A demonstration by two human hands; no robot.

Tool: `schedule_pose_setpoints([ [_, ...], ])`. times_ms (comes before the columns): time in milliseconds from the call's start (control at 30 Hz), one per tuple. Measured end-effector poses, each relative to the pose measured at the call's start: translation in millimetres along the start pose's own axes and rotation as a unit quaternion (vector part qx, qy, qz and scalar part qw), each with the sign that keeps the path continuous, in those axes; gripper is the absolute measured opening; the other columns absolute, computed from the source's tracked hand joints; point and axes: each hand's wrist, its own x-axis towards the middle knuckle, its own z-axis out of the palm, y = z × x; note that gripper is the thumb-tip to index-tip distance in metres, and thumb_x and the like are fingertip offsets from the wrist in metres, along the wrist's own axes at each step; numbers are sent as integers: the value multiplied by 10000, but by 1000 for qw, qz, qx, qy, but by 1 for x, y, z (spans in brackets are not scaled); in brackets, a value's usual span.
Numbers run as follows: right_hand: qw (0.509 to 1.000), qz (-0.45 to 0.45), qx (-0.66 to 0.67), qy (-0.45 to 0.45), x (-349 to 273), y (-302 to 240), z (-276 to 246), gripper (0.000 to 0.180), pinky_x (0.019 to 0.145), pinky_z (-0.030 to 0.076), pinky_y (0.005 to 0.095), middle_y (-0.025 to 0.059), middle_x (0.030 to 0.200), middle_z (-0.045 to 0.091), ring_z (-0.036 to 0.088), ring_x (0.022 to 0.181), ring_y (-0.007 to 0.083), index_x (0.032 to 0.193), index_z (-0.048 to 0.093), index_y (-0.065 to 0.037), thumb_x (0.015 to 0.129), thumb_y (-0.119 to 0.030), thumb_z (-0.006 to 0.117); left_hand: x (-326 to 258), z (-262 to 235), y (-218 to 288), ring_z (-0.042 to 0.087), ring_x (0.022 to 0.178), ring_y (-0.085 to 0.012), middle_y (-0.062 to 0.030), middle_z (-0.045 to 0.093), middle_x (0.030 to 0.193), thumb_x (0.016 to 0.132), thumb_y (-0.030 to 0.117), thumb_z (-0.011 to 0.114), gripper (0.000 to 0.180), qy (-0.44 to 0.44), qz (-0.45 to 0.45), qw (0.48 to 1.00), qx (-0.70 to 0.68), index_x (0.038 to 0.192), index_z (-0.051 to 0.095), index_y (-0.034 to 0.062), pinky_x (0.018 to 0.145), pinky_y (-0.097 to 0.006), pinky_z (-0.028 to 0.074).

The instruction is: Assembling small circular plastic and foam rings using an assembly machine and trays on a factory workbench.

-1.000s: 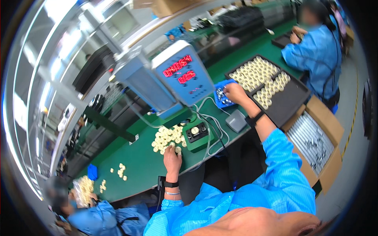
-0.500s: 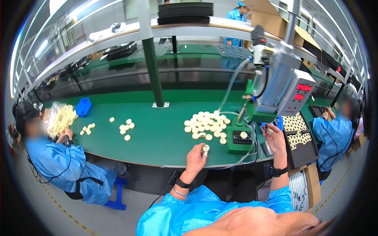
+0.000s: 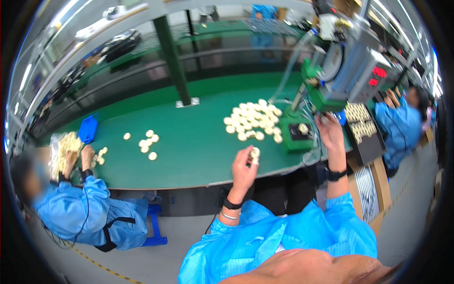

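Note:
My left hand (image 3: 242, 169) is closed over the table's front edge, pinching small round cream plastic parts (image 3: 255, 152) that appear stacked. To the right, my right hand (image 3: 331, 133) is raised beside the bench press (image 3: 347, 78). Its fingertips are closed around a small cylindrical part (image 3: 324, 119), which is blurred. One cream part (image 3: 303, 128) sits in the black fixture (image 3: 297, 133) on the green press base. Left of that base lies a loose pile of the same cream parts (image 3: 253, 118) on the green table (image 3: 198, 156).
Black trays of cream parts (image 3: 360, 127) stand right of the press, above an open carton (image 3: 378, 189). Smaller groups of parts (image 3: 146, 143) and a blue bin (image 3: 88, 128) are at left. Co-workers in blue sit at the left (image 3: 71, 203) and right (image 3: 402, 123).
The whole view has tilted and shifted. Both my hands keep their grips, with the left near the table edge and the right beside the press. The left co-worker's hands have moved apart.

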Motion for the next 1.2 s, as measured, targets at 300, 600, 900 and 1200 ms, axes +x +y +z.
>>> schedule_pose_setpoints([
  [300,999,-25,-20,8,-10,-5,6,239,851,553,362,165,1097,646,657,945,264,1136,601,87,903,39,596,-3,1,-4,605,849,-101,-67,590,1098,871,-30,634,395,-40,-43,998,-35,1263,583,-16,741,-236,520],
  [600,998,51,32,13,-11,22,8,192,857,556,359,155,1068,665,668,943,255,1094,623,52,904,41,599,-8,4,-1,594,827,-90,-63,590,1101,871,-33,635,396,-33,-35,999,20,1264,583,-17,735,-227,515],
  [900,996,49,73,-14,0,28,10,170,866,557,356,132,1040,643,666,941,269,1073,616,58,905,42,592,-5,12,5,608,744,-147,-101,625,1028,822,-28,654,416,-14,13,996,92,1233,604,14,668,-266,520],
  [1200,991,10,-133,-7,1,22,16,229,758,521,269,59,946,633,632,851,138,1068,622,46,843,12,642,-6,15,10,616,733,-161,-109,627,1039,818,-26,657,412,-19,33,987,155,1224,603,14,658,-276,528],
])
